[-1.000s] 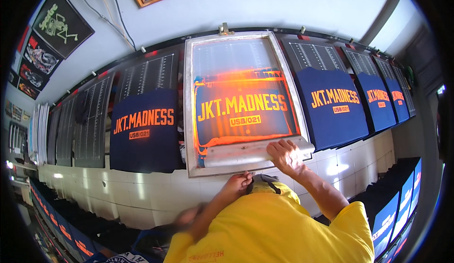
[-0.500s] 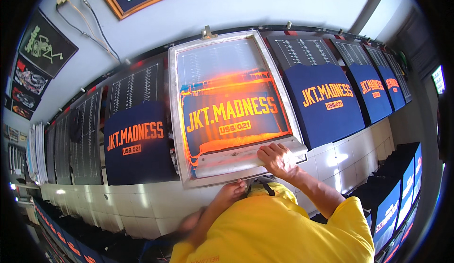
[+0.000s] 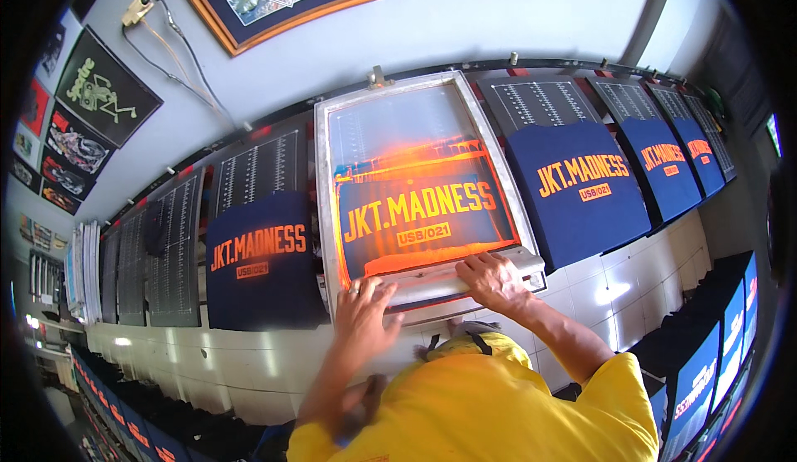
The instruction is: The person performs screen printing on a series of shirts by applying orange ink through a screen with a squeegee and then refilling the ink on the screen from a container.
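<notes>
A silk-screen frame (image 3: 326,205) lies over a navy shirt on a board in front of me, with bright orange ink (image 3: 415,260) on its mesh and lettering showing through. Across the frame's near end rests a wide, pale squeegee (image 3: 432,283). My right hand (image 3: 496,283) is closed over the squeegee's right part. At its left end is my left hand (image 3: 363,317), fingers spread and fingertips at the squeegee, thumb apart. Whether these fingertips press on it I cannot tell.
Navy shirts with orange lettering lie on boards to the left (image 3: 261,267) and right (image 3: 581,192). Dark boards (image 3: 174,250) continue at the far left. A rail (image 3: 465,67) runs behind them. More printed panels (image 3: 693,387) stand at lower right. Cables (image 3: 183,63) hang on the wall.
My left hand has risen from below the frame's near edge to the squeegee's left end, its fingers now spread. My right hand stays on the squeegee. The view has shifted slightly.
</notes>
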`<move>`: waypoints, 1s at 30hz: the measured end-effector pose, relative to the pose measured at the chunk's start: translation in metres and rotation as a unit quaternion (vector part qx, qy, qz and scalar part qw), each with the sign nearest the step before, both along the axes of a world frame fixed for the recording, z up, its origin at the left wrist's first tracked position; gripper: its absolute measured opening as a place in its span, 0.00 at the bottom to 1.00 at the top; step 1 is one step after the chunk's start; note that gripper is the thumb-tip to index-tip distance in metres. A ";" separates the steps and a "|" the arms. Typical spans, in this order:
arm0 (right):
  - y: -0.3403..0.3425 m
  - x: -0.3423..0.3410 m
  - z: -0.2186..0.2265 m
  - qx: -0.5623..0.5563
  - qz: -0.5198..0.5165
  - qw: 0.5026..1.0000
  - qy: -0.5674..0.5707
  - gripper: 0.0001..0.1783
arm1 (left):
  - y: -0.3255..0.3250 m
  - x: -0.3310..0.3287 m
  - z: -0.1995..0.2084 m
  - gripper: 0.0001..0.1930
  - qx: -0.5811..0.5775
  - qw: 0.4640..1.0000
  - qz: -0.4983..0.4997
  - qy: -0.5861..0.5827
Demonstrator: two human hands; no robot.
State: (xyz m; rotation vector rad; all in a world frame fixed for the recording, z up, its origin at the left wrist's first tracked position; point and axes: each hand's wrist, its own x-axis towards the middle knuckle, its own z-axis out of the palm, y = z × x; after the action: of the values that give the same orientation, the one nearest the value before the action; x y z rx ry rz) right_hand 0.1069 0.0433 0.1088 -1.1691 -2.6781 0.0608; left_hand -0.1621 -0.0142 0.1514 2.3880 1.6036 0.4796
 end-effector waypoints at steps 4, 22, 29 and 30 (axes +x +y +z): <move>-0.005 0.002 0.007 -0.034 -0.005 0.999 -0.014 0.18 | 0.017 -0.011 -0.022 0.20 -0.079 0.986 -0.001 0.149; -0.019 0.066 0.002 0.036 -0.091 0.992 0.076 0.09 | -0.006 -0.018 -0.058 0.19 0.018 0.994 0.046 0.100; -0.006 0.067 0.001 0.064 -0.063 0.994 0.070 0.12 | 0.001 -0.025 -0.067 0.17 0.131 0.987 0.020 0.087; 0.003 0.064 0.002 0.064 -0.054 0.994 0.068 0.10 | 0.010 -0.027 -0.061 0.17 0.125 0.988 0.023 0.091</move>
State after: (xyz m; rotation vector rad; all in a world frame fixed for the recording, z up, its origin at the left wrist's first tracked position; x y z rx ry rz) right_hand 0.1710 0.0464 0.1112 -1.2215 -2.4585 -0.0471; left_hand -0.1894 -0.0044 0.0909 2.6512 1.7708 0.5116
